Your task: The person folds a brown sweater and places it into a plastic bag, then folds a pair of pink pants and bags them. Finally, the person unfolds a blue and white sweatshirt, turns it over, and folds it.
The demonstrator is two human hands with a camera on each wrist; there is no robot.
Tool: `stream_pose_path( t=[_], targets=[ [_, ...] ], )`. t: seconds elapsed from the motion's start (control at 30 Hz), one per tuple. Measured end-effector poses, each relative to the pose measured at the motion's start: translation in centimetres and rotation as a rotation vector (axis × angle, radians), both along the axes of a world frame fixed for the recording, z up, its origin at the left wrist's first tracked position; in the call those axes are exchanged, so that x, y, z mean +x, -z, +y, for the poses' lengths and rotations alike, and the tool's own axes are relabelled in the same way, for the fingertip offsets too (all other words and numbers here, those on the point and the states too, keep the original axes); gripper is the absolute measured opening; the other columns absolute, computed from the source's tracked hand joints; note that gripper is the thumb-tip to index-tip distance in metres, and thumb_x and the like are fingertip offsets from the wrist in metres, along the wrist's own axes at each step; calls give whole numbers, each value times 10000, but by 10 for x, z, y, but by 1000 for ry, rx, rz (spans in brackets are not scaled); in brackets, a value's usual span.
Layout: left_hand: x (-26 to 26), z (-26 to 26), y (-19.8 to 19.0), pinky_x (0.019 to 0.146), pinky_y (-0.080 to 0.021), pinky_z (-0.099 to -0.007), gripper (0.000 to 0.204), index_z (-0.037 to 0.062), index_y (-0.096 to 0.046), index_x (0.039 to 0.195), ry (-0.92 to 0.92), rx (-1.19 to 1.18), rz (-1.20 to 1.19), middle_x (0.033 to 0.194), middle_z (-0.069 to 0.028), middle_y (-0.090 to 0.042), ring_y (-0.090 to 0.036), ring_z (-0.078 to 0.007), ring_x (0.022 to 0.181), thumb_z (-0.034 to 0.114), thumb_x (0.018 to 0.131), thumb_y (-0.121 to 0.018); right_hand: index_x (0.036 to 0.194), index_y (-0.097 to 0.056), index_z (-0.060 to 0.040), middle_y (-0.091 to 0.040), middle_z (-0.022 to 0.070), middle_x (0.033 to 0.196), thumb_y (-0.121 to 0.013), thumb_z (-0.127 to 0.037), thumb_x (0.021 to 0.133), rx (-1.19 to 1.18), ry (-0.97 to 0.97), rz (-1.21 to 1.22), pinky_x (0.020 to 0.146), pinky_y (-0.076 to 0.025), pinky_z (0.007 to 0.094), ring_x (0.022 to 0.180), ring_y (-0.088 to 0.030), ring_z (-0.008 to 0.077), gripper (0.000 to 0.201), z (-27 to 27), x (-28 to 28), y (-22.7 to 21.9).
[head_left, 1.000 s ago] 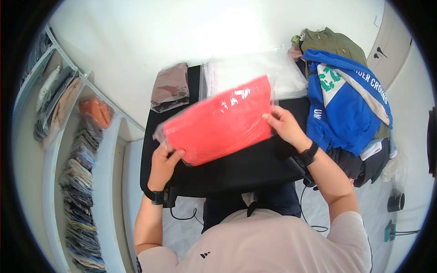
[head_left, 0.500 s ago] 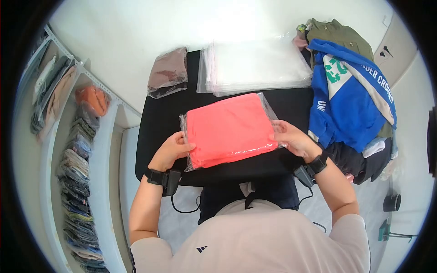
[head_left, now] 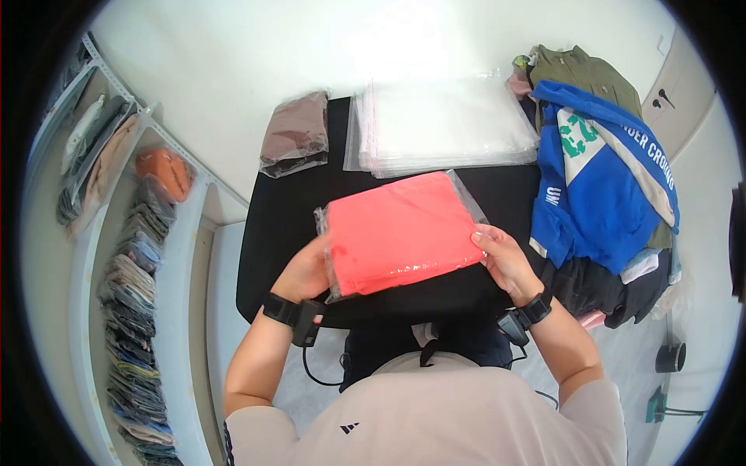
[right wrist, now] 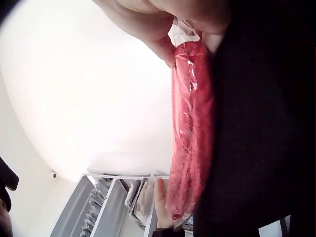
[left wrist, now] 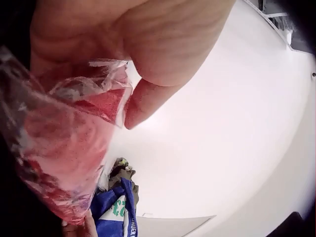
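Observation:
A folded coral-red garment in a clear plastic bag (head_left: 404,233) lies slightly tilted over the front of the black table (head_left: 272,225). My right hand (head_left: 503,258) pinches its right end, thumb on top and fingers beneath; the right wrist view shows the bag (right wrist: 190,128) edge-on below that grip. At the left end, my left hand (head_left: 308,268) is against the bag's side, its thumb no longer over the top. In the left wrist view, crinkled plastic of the bag (left wrist: 64,143) lies by the palm, partly hiding the fingers. The right wrist view shows straight left-hand fingers (right wrist: 160,197).
A stack of clear plastic bags (head_left: 451,124) lies at the table's back. Left of it sits a bagged brown garment (head_left: 295,132). A blue sweatshirt (head_left: 606,186) tops a clothes pile at right. Shelves (head_left: 183,287) of bagged garments line the left wall.
The bagged red garment has come down from a raised, tilted position to lie flatter and nearer the table. My left thumb has slid off its top; my right hand keeps its pinch.

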State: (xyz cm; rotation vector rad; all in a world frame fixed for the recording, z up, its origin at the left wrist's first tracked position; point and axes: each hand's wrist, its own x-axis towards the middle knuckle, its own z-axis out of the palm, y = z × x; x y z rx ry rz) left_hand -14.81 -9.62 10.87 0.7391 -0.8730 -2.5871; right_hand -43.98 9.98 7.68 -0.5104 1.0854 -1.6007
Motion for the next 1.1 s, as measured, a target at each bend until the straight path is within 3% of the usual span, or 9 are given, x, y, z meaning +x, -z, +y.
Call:
stream_pose_path(
  t=[0.1, 0.2, 0.4, 0.57, 0.67, 0.83, 0.9, 0.97, 1.1],
  targets=[
    [-3, 9, -5, 961, -434, -358, 412, -18, -503, 1249, 98, -211, -20, 1215, -111, -590, -580, -215, 1092, 222, 919, -555, 1125, -548, 17, -646, 88, 1046, -572, -107, 919, 25, 92, -10, 823, -516, 293, 923, -634, 144, 241, 1, 8, -10],
    [-5, 19, -17, 925, -472, -349, 365, -40, -506, 1227, -26, -298, -87, 1199, -135, -594, -601, -206, 1061, 108, 898, -564, 1143, -547, -8, -646, 72, 1041, -557, -161, 935, 98, 88, 13, 780, -535, 304, 919, -636, 141, 258, -2, 8, -23],
    [2, 8, -72, 881, -504, -333, 317, -18, -517, 1197, -223, -337, 48, 1145, -107, -617, -620, -194, 1026, 107, 906, -539, 1203, -525, -52, -644, 73, 1069, -498, -287, 964, 46, -34, -50, 741, -536, 280, 914, -647, 165, 336, -7, -5, -54],
    [-2, -48, -109, 930, -480, -406, 365, 20, -489, 1245, -490, -498, 121, 1236, -110, -572, -567, -236, 1130, 219, 940, -505, 1255, -490, -42, -631, 134, 1119, -492, -232, 957, 130, -23, 80, 728, -535, 279, 888, -657, 200, 354, 21, -14, -43],
    [-22, -101, -123, 844, -521, -397, 317, -9, -516, 1184, -626, -583, 335, 1162, -124, -611, -619, -232, 1031, 178, 929, -518, 1211, -485, -7, -643, 148, 996, -489, -129, 941, 132, 38, 40, 704, -543, 267, 821, -660, 200, 297, 35, -17, -14],
    [-61, -218, -55, 826, -522, -391, 267, -4, -533, 1132, -764, -415, 382, 1109, -132, -623, -624, -254, 979, 73, 879, -569, 1132, -495, -1, -631, 121, 861, -469, -78, 935, 62, 207, 111, 608, -528, 232, 686, -634, 159, 214, 37, -6, -10],
    [-77, -226, -28, 760, -539, -363, 252, -3, -537, 1114, -860, -331, 76, 1049, -122, -630, -637, -244, 906, 9, 862, -557, 1121, -498, -3, -626, 116, 848, -465, -77, 933, 65, 227, 139, 592, -519, 228, 669, -627, 152, 204, 36, -2, -8],
    [-84, -264, 32, 704, -543, -327, 241, -8, -537, 1099, -923, -309, 54, 998, -111, -627, -641, -233, 855, -15, 858, -547, 1109, -501, -5, -620, 110, 836, -460, -75, 932, 67, 254, 175, 576, -511, 224, 653, -621, 146, 194, 35, -1, -7],
    [-100, -260, 39, 677, -538, -304, 217, 8, -550, 1071, -974, -216, 72, 966, -97, -622, -638, -217, 836, -13, 855, -558, 1098, -508, -8, -620, 112, 838, -447, -50, 919, 26, 270, 166, 561, -506, 224, 641, -619, 146, 194, 37, -2, -5]
  ],
)
